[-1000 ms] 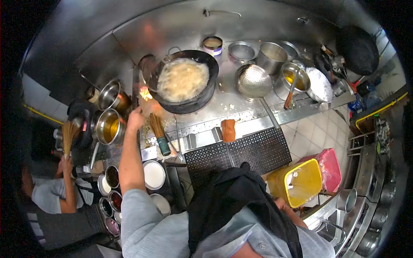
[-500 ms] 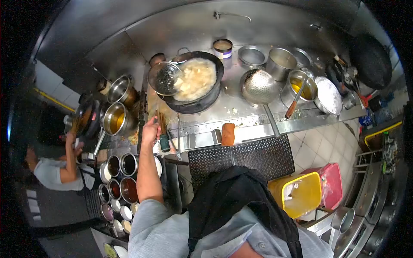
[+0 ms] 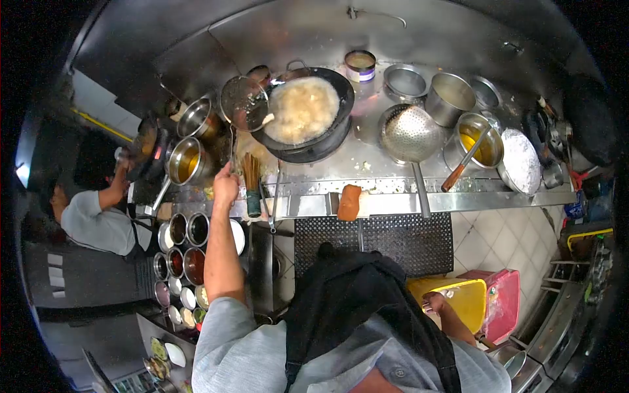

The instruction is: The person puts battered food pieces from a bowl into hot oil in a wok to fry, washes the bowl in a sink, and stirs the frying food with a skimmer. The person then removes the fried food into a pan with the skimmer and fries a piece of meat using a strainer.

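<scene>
My left hand (image 3: 226,186) is closed on the handle of a wire skimmer (image 3: 237,105), whose basket hangs over the left rim of a black wok (image 3: 344,98). Small bits lie in the mesh, and a pale piece is at its right edge. Foaming oil (image 3: 304,108) with pale food fills the wok. Right of my left hand stands a bamboo brush (image 3: 253,190) with a green-wrapped grip. At my right side, my right hand (image 3: 434,304) is over the edge of a yellow bin (image 3: 462,301), its fingers curled; what they hold is too small to tell.
A perforated ladle (image 3: 411,134), an oil pot (image 3: 488,147) and a foil-covered bowl (image 3: 521,160) are on the right. An orange cloth (image 3: 349,203) lies on the front edge. Sauce tubs (image 3: 194,262) stand at left, near a co-worker (image 3: 101,219). A pink bin (image 3: 504,304) stands behind the yellow one.
The skimmer has come up from the wok and tilted at its left side, still in my left hand. My right hand now shows by the yellow bin. The co-worker's brush is no longer visible.
</scene>
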`<action>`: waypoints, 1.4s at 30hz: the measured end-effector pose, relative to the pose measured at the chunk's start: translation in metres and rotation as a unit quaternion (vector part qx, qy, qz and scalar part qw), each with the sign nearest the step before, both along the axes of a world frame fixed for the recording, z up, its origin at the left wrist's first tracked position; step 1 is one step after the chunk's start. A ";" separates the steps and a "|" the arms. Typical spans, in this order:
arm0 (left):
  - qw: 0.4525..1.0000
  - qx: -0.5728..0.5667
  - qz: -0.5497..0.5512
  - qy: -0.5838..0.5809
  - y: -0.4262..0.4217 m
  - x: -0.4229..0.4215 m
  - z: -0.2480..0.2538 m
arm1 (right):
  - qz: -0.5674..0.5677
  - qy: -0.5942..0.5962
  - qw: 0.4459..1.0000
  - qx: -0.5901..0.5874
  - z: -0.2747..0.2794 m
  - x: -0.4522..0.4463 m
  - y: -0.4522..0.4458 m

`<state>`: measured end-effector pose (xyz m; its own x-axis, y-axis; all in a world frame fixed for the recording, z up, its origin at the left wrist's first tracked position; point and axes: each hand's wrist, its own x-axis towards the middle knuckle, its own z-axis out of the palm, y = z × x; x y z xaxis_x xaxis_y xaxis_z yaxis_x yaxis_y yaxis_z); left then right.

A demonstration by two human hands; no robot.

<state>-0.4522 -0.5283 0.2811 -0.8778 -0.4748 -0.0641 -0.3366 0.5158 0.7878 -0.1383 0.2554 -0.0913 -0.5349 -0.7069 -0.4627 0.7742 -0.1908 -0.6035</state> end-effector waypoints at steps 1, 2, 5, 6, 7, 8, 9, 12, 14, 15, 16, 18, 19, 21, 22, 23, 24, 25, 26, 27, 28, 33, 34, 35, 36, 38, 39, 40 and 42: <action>0.996 -0.082 -0.013 0.013 -0.004 -0.005 0.002 | 0.011 0.002 0.998 0.065 0.003 0.001 -0.008; 0.996 -0.082 -0.016 0.015 -0.008 -0.009 0.004 | 0.035 0.021 0.991 0.124 0.005 0.001 -0.019; 1.000 -0.008 -0.005 -0.012 -0.016 -0.015 0.017 | 0.167 0.232 0.946 0.150 0.001 0.001 -0.047; 1.000 -0.009 -0.001 -0.023 -0.017 -0.018 0.021 | 0.210 0.321 0.915 0.123 -0.006 0.000 -0.053; 0.999 -0.010 0.004 -0.035 -0.020 -0.021 0.021 | 0.246 0.400 0.879 0.078 -0.020 0.000 -0.056; 0.999 -0.005 0.004 -0.034 -0.031 -0.026 0.011 | 0.278 0.463 0.841 0.009 -0.037 0.000 -0.059; 0.990 -0.137 -0.017 0.041 -0.049 -0.033 -0.006 | 0.302 0.507 0.803 -0.081 -0.061 0.001 -0.062; 0.963 -0.255 -0.033 0.083 -0.045 -0.039 0.020 | 0.296 0.526 0.794 -0.069 -0.050 -0.012 -0.072; 0.977 -0.210 -0.021 -0.027 -0.036 -0.040 0.041 | 0.288 0.542 0.787 -0.063 -0.038 -0.015 -0.083; 0.978 -0.208 -0.020 -0.028 -0.040 -0.043 0.037 | 0.285 0.550 0.783 -0.061 -0.031 -0.017 -0.091; 0.973 -0.221 -0.046 -0.048 -0.045 -0.047 0.030 | 0.282 0.557 0.779 -0.058 -0.023 -0.019 -0.099; 0.968 -0.230 -0.074 -0.065 -0.055 -0.050 0.013 | 0.275 0.574 0.770 -0.051 -0.003 -0.025 -0.112; 0.970 -0.212 -0.114 -0.023 -0.062 -0.045 0.000 | 0.272 0.582 0.765 -0.045 0.010 -0.029 -0.118; 0.973 -0.174 -0.136 -0.071 -0.073 -0.036 -0.018 | 0.168 0.592 0.776 0.139 0.046 -0.035 -0.136; 0.973 -0.171 -0.137 -0.071 -0.070 -0.029 -0.013 | 0.166 0.534 0.803 0.204 0.053 -0.030 -0.140; 0.989 -0.012 -0.113 -0.099 -0.061 -0.019 0.002 | 0.187 0.510 0.813 0.209 0.050 -0.027 -0.142; 0.978 0.148 -0.084 -0.124 -0.051 -0.008 0.017 | 0.199 0.497 0.818 0.209 0.046 -0.021 -0.142; 0.972 0.209 -0.056 -0.094 -0.039 0.000 0.029 | 0.210 0.490 0.821 0.205 0.042 -0.019 -0.143; 0.972 0.210 -0.055 -0.093 -0.042 0.006 0.026 | 0.218 0.491 0.820 0.199 0.038 -0.018 -0.144; 0.964 0.243 -0.054 -0.088 -0.044 0.010 0.021 | 0.226 0.493 0.818 0.194 0.034 -0.018 -0.143; 0.956 0.276 -0.053 -0.083 -0.047 0.015 0.018 | 0.232 0.494 0.816 0.189 0.031 -0.017 -0.143; 0.938 0.337 -0.022 -0.081 -0.044 0.025 0.028 | 0.242 0.522 0.801 0.167 0.011 -0.018 -0.145; 0.937 0.339 -0.025 -0.079 -0.046 0.023 0.027 | 0.240 0.529 0.797 0.166 0.008 -0.017 -0.145; 0.930 0.359 -0.035 -0.077 -0.050 0.019 0.026 | 0.239 0.536 0.793 0.166 0.005 -0.016 -0.146; 0.922 0.378 -0.046 -0.074 -0.053 0.014 0.025 | 0.234 0.543 0.789 0.166 0.003 -0.016 -0.146; 0.927 0.366 -0.051 -0.070 -0.057 -0.003 0.035 | 0.221 0.558 0.781 0.170 -0.004 -0.010 -0.146; 0.932 0.352 -0.053 -0.066 -0.059 -0.016 0.039 | 0.213 0.570 0.775 0.171 -0.007 -0.007 -0.148; 0.931 0.355 -0.057 -0.069 -0.065 -0.031 0.038 | 0.196 0.595 0.759 0.177 -0.016 0.002 -0.147; 0.957 0.275 -0.089 -0.002 -0.085 -0.071 0.033 | 0.152 0.646 0.719 0.207 -0.040 0.026 -0.149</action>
<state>-0.5236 -0.6134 0.3140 -0.9411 -0.2101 -0.2650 -0.2853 0.0723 0.9557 -0.1120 0.1068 -0.1315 -0.5576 -0.8265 0.0778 -0.5158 0.2715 -0.8125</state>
